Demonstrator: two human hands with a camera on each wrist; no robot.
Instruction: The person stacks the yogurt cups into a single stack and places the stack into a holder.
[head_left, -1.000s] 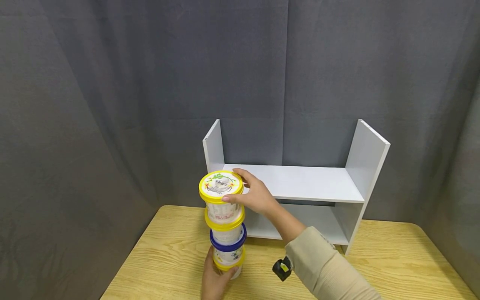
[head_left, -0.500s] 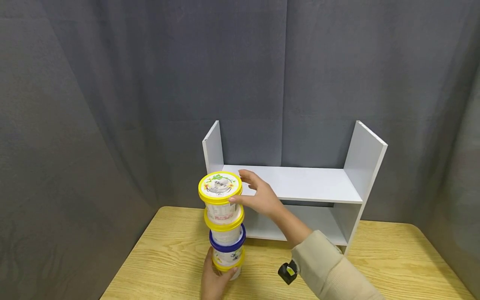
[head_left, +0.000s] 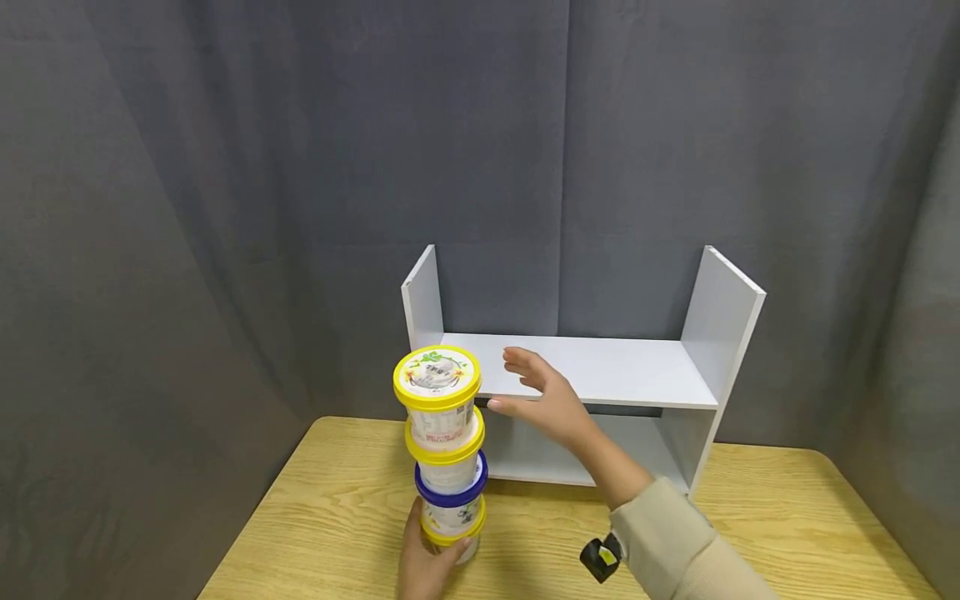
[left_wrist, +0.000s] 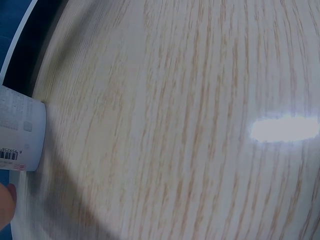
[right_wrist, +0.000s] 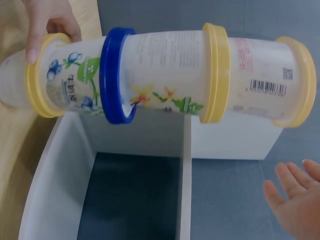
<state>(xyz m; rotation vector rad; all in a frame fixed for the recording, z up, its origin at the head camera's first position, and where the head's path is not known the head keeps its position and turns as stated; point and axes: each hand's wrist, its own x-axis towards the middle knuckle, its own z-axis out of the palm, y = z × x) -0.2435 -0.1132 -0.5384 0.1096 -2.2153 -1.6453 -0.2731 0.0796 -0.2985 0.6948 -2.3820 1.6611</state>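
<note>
Several white tubs stand stacked upright on the wooden table. The top tub (head_left: 437, 417) has a yellow lid with flower print, as does the one under it. Below these comes a blue-lidded tub (head_left: 451, 517), resting on a yellow-lidded bottom tub (head_left: 468, 550). My left hand (head_left: 426, 562) grips the stack low down, around the bottom tub and its lid. To the right of the top tub, my right hand (head_left: 547, 404) is apart from the stack, fingers and thumb spread, holding nothing. The left wrist view shows only a tub's side (left_wrist: 20, 132) and a fingertip (left_wrist: 6, 202).
A white two-tier shelf (head_left: 592, 367) stands behind and to the right of the stack, with raised side panels. Wooden table (head_left: 315, 500) surface lies around the stack and in front of the shelf. Grey curtains (head_left: 480, 150) hang behind and at both sides.
My right hand has let go of the top tub's lid and moved away to the right. The left hand keeps its grip, and the stack still stands.
</note>
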